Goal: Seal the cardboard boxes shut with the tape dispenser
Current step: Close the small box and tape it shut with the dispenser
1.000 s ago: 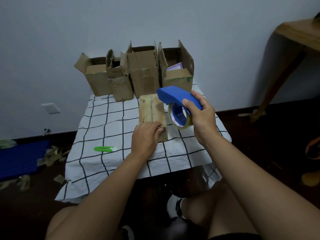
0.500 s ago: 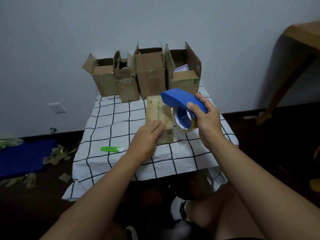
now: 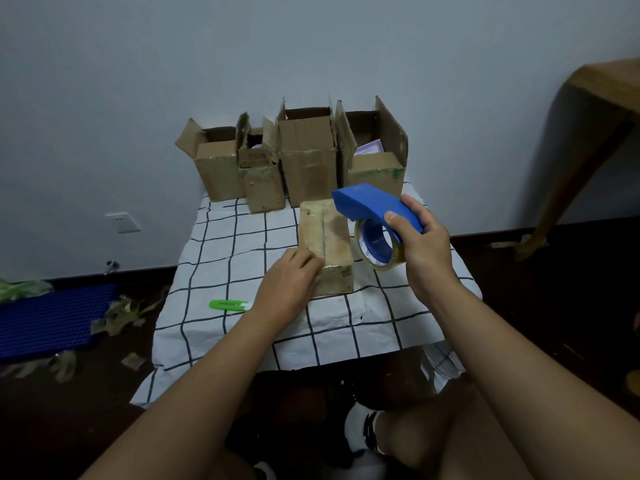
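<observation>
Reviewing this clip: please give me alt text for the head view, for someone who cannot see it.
A person's right hand holds a blue tape dispenser above a closed box on a checked cloth, while the left hand rests on the box's near left side. Four open boxes stand behind, and a green cutter lies to the left.

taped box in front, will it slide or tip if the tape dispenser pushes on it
The taped box lies long and low, so it is unlikely to tip. It sits on a loose cloth and looks small, so it may slide. The left hand resting on its near corner probably steadies it.
</observation>
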The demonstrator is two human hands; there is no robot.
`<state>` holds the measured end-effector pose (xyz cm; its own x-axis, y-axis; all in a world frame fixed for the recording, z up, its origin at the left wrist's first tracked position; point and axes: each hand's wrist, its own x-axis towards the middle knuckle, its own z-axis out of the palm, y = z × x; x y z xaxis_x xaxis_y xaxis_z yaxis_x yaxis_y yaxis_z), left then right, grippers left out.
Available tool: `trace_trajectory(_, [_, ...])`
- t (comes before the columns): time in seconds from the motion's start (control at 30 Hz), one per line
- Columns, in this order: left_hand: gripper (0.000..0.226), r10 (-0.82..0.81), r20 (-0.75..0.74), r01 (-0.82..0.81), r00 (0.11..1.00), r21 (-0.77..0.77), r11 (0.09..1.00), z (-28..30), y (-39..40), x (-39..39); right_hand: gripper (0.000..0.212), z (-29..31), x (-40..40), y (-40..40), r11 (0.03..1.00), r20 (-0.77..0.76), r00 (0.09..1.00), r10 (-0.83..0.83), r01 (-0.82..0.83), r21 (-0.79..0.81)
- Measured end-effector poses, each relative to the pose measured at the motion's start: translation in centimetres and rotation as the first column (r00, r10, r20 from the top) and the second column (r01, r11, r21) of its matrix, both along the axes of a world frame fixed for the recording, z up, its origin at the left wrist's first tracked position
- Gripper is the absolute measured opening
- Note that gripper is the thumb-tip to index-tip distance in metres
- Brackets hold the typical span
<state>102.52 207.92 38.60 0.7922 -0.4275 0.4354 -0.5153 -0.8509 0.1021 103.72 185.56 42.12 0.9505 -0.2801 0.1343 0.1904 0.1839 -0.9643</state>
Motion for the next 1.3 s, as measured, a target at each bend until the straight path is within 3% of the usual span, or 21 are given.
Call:
trace_trajectory(0.27, [0.015, 0.123, 0.092, -0.120, 0.988, -0.038, 0.992, 1.7, 1.6, -0.8, 0.036, 1.7, 0.2, 1.5, 1.000, 0.035, 0.999, 0.014, -0.014, 0.020])
trace_trajectory(0.6, [0.021, 0.376, 0.070, -0.381, 0.924, 0.111, 0.918, 3.6, 12.1, -0.7, 0.039, 2.8, 3.2, 11.1, 0.986, 0.056, 0.985, 0.162, -0.164, 0.031])
trace_trajectory(0.93, [0.014, 0.449, -0.006, -0.447, 0.894, 0.080, 0.891, 2.8, 17.6, 6.0, 0.036, 1.6, 7.6, 15.6, 0.984, 0.024, 0.983, 0.180, -0.180, -0.007])
trace_trajectory(1.3, [0.027, 0.470, -0.013, -0.467, 0.883, 0.082, 0.880, -0.6, 18.0, 8.4, 0.033, -0.2, 9.3, 16.4, 0.982, -0.006, 0.983, 0.186, -0.186, -0.016])
